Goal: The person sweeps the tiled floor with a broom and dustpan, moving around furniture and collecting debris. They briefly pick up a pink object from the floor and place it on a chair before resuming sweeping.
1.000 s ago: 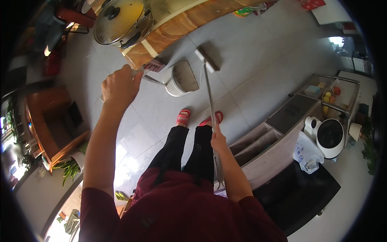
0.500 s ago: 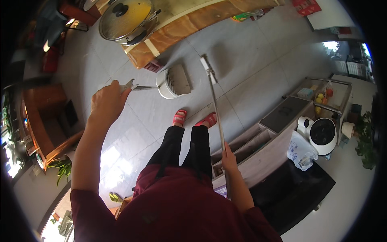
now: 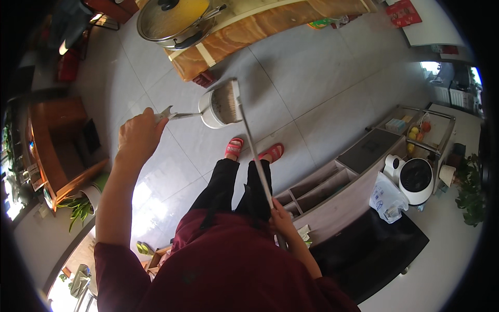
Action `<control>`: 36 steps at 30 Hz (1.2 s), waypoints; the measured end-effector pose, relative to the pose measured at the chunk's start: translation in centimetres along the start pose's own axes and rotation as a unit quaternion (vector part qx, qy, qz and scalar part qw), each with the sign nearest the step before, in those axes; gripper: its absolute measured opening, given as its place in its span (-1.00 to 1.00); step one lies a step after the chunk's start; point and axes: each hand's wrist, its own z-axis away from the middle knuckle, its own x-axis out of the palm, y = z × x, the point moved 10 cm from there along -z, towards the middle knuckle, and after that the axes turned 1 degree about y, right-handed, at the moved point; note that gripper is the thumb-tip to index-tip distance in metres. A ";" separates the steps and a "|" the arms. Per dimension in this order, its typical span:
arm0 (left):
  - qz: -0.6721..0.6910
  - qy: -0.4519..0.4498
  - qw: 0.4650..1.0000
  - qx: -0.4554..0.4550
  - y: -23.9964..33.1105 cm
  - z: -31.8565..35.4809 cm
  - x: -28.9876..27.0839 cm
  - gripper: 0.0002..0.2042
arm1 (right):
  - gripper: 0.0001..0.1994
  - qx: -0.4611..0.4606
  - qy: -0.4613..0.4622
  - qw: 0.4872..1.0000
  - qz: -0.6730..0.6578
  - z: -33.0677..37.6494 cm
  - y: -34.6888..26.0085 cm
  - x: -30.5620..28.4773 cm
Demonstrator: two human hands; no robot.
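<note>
My left hand [image 3: 139,134] grips the end of the handle of a white dustpan [image 3: 212,110]. The pan rests on the grey tiled floor, its mouth facing right, with a comb-like row of teeth inside. In my right hand [image 3: 282,217] is the long metal pole of a broom [image 3: 236,93]. Its narrow, pale head lies at the mouth of the dustpan, and the bristles reach over the pan's lip. Whether any dirt is in the pan, I cannot tell.
Ahead stands a table with a wood-patterned edge [image 3: 244,39] and a lidded steel pan [image 3: 176,23]. To the right are a long drawer cabinet [image 3: 338,208], a white fan [image 3: 416,177] and a black television [image 3: 374,249]. A wooden cabinet [image 3: 57,125] is at left.
The broom head has moved left, from the floor beyond the dustpan to its mouth. My right hand has shifted left with the pole. My left hand and the dustpan stay nearly in place.
</note>
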 end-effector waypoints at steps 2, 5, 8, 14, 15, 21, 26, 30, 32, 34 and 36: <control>0.006 0.007 1.000 -0.003 -1.4 0.8 0.4 -0.65 | -0.53 -0.174 0.118 0.959 0.190 0.0 -2.5 -3.0; 0.024 0.027 0.999 -0.025 -3.7 2.5 1.1 -0.66 | -0.53 -0.145 0.159 0.931 0.295 -5.7 -6.6 -6.6; 0.036 0.053 0.998 -0.024 -4.4 3.7 0.7 -0.67 | -0.52 -0.058 0.158 0.937 0.306 -11.5 -7.7 -8.1; 0.042 0.044 0.997 -0.041 -4.6 4.9 2.3 -0.68 | -0.52 -0.075 0.035 0.947 0.310 -8.9 -0.2 0.5; 0.042 0.044 0.997 -0.043 -4.7 4.8 2.5 -0.68 | -0.51 -0.065 0.000 0.964 0.259 -7.4 0.6 0.8; 0.044 0.053 0.996 -0.052 -7.2 6.0 3.3 -0.68 | -0.52 0.067 -0.036 0.985 0.157 1.5 -3.3 -2.0; 0.045 0.099 0.991 -0.072 -11.5 9.2 3.7 -0.69 | -0.51 -0.119 0.087 0.922 0.359 -4.8 -8.1 -6.4; 0.041 0.106 0.989 -0.093 -13.8 9.5 4.6 -0.68 | -0.47 -0.113 0.092 0.913 0.381 -12.5 -9.6 -5.3; 0.028 0.116 0.989 -0.087 -14.4 9.6 5.6 -0.67 | -0.46 -0.113 0.085 0.910 0.390 -13.3 -9.5 -2.0; 0.022 0.116 0.989 -0.090 -15.3 9.1 6.1 -0.67 | -0.44 -0.033 0.012 0.908 0.418 -12.1 -8.0 2.7; 0.023 0.110 0.989 -0.091 -15.7 8.5 6.3 -0.67 | -0.44 -0.019 -0.034 0.895 0.444 -10.6 -6.2 6.1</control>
